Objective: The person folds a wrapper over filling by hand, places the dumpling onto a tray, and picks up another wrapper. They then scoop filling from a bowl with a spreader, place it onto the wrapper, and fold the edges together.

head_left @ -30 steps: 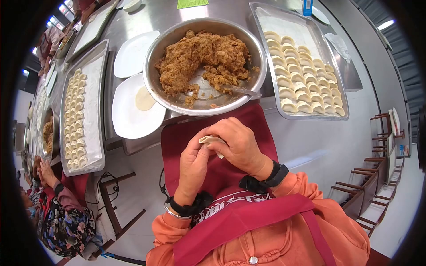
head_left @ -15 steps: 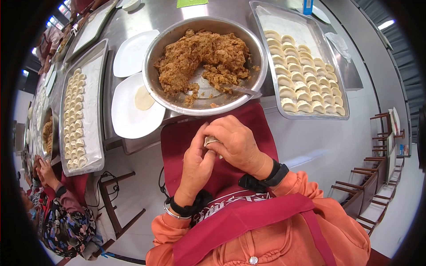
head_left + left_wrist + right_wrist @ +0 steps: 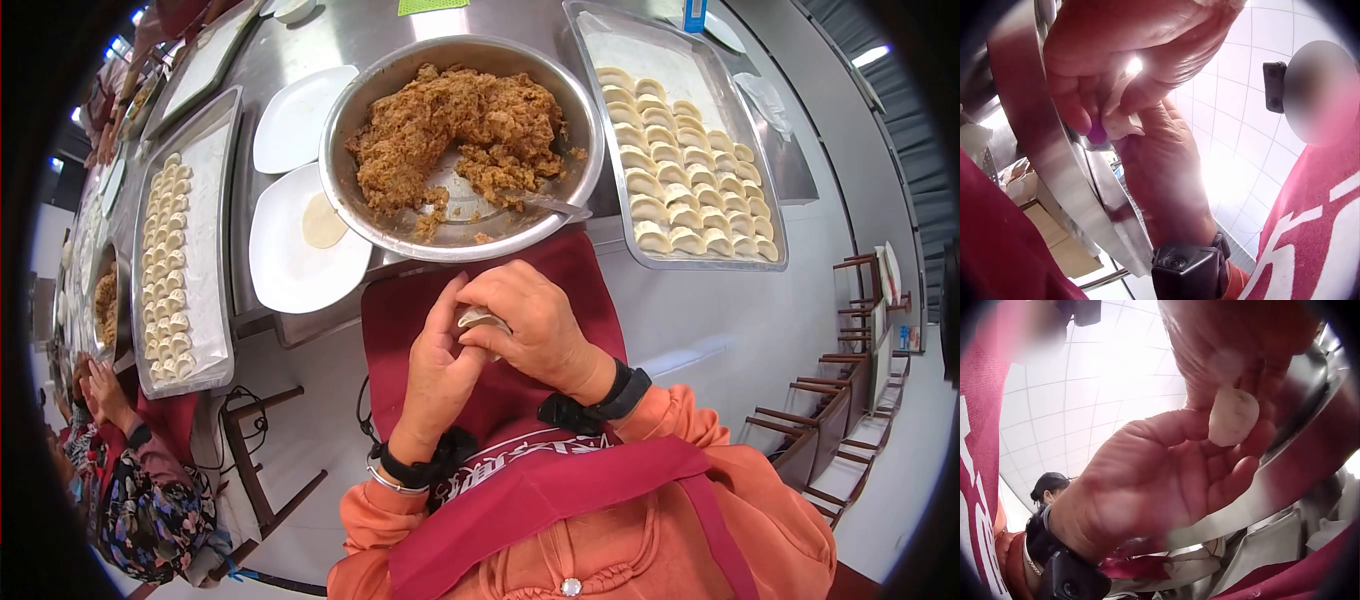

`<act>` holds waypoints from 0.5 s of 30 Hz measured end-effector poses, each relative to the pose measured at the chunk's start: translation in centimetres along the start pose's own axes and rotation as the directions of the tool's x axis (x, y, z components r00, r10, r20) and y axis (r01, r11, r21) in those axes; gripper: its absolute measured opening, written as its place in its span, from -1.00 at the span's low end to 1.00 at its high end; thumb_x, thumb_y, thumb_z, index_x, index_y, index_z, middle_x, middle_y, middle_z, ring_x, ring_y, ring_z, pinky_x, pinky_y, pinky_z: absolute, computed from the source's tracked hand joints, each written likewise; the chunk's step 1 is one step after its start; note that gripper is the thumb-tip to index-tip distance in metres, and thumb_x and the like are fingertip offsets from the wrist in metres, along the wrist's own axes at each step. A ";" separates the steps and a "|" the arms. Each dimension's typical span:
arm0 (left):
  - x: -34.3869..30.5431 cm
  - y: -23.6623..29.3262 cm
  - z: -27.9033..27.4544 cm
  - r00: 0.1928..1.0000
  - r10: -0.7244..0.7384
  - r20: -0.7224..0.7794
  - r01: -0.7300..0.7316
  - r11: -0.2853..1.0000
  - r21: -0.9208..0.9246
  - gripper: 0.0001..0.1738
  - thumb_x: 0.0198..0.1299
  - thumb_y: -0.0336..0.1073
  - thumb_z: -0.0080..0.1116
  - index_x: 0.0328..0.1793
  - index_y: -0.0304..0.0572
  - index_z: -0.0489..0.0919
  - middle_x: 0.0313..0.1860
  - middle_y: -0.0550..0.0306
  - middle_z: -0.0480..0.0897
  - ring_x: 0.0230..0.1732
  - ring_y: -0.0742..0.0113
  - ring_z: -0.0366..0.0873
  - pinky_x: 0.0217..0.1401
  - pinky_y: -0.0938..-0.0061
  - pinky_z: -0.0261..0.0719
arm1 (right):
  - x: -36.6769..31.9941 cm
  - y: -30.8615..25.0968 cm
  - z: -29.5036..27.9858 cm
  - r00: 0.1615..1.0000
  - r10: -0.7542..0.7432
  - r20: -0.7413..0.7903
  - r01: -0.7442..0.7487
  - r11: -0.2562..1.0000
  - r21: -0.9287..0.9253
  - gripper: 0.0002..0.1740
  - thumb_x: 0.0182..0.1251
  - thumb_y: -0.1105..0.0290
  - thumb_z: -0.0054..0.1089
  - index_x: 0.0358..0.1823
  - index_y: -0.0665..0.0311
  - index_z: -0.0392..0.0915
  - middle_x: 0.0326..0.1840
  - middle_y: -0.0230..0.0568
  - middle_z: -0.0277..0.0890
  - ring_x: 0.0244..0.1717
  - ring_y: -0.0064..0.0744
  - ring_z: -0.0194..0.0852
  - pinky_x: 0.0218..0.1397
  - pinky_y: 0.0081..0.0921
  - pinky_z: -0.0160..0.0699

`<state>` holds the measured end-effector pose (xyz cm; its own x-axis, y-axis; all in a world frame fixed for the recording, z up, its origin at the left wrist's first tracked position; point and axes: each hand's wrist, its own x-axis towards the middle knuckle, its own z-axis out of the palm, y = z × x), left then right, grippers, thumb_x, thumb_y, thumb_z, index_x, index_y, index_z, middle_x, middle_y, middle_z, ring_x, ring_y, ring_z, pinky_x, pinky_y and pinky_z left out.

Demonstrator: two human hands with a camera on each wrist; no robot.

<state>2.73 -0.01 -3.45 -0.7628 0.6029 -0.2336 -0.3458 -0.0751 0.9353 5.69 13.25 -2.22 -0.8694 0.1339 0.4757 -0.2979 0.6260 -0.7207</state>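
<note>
In front of the apron, my two hands meet around one dumpling of pale dough. My left hand holds it from the left, its thumb and fingers at the dough. From the other side my right hand pinches the edge between thumb and fingers. The right wrist view shows the rounded underside of the dumpling between the hands. Just beyond them stands a large steel bowl of brown minced filling, with a utensil handle resting against its rim.
A tray of dumplings lies right of the bowl, another dumpling tray to the left. One round wrapper sits on a white plate, with a second plate behind. Another person's hands are at lower left.
The hands have drawn closer around the dumpling, covering more of it than a second ago. My left thumb has shifted slightly, and the dough edge has turned between the fingers.
</note>
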 end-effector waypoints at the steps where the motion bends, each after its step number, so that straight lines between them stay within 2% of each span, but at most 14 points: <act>1: 0.0 0.0 0.1 1.000 0.003 -0.014 -0.004 1.000 -0.006 -0.35 0.09 -0.59 -0.06 0.37 -0.34 0.09 0.05 0.00 0.43 -0.02 0.38 0.45 -0.05 0.57 0.50 | 0.0 0.0 0.1 1.000 -0.010 -0.009 0.010 1.000 0.015 -0.81 -0.17 0.48 0.31 -0.46 0.23 0.51 -0.39 -0.30 0.45 -0.36 -0.22 0.36 -0.31 -0.37 0.39; 4: 0.0 -0.3 0.2 0.999 0.027 -0.033 -0.027 1.000 0.012 -0.33 0.09 -0.59 -0.03 0.37 -0.35 0.09 0.09 -0.02 0.41 0.02 0.37 0.44 -0.02 0.57 0.48 | -0.2 0.5 0.3 0.998 -0.069 0.015 0.068 0.997 0.028 -0.83 -0.18 0.49 0.31 -0.47 0.22 0.53 -0.41 -0.31 0.45 -0.37 -0.24 0.36 -0.32 -0.39 0.39; 9: 0.1 -0.6 0.0 0.998 0.063 -0.028 -0.060 0.993 0.099 -0.32 0.07 -0.59 -0.02 0.37 -0.36 0.09 0.12 -0.02 0.39 0.06 0.36 0.42 0.05 0.55 0.44 | -0.4 0.7 0.3 0.998 -0.046 0.052 0.043 0.997 0.061 -0.83 -0.18 0.49 0.31 -0.47 0.21 0.54 -0.41 -0.33 0.46 -0.35 -0.25 0.37 -0.30 -0.39 0.40; 12: 0.1 -0.5 0.0 0.999 0.034 -0.039 -0.031 0.998 0.055 -0.31 0.06 -0.61 -0.02 0.37 -0.35 0.09 0.13 -0.02 0.39 0.07 0.34 0.42 0.09 0.54 0.42 | -0.3 0.6 0.2 0.998 -0.030 0.063 0.025 0.997 0.072 -0.82 -0.17 0.48 0.31 -0.45 0.20 0.55 -0.39 -0.34 0.48 -0.32 -0.27 0.37 -0.26 -0.41 0.41; 14: 0.2 -0.6 -0.2 0.998 0.037 -0.041 -0.039 0.999 -0.038 -0.29 0.06 -0.61 0.02 0.38 -0.34 0.07 0.14 -0.03 0.38 0.11 0.33 0.40 0.12 0.53 0.39 | -0.1 0.3 0.2 0.998 -0.013 0.064 0.007 0.996 0.088 -0.82 -0.16 0.47 0.31 -0.44 0.20 0.55 -0.38 -0.34 0.49 -0.31 -0.27 0.38 -0.24 -0.41 0.41; 15: 0.2 -0.6 -0.2 0.998 0.037 -0.042 -0.039 0.999 -0.038 -0.29 0.06 -0.61 0.02 0.38 -0.34 0.07 0.14 -0.03 0.38 0.11 0.33 0.40 0.12 0.53 0.39 | -0.1 0.1 0.3 0.998 0.033 0.043 -0.037 0.995 0.092 -0.82 -0.15 0.46 0.30 -0.43 0.19 0.55 -0.36 -0.35 0.49 -0.29 -0.28 0.38 -0.22 -0.42 0.41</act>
<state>2.72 0.02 -4.11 -0.7972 0.5661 -0.2098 -0.3369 -0.1288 0.9327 5.62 13.09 -2.43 -0.8951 0.1212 0.4290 -0.3003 0.5473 -0.7812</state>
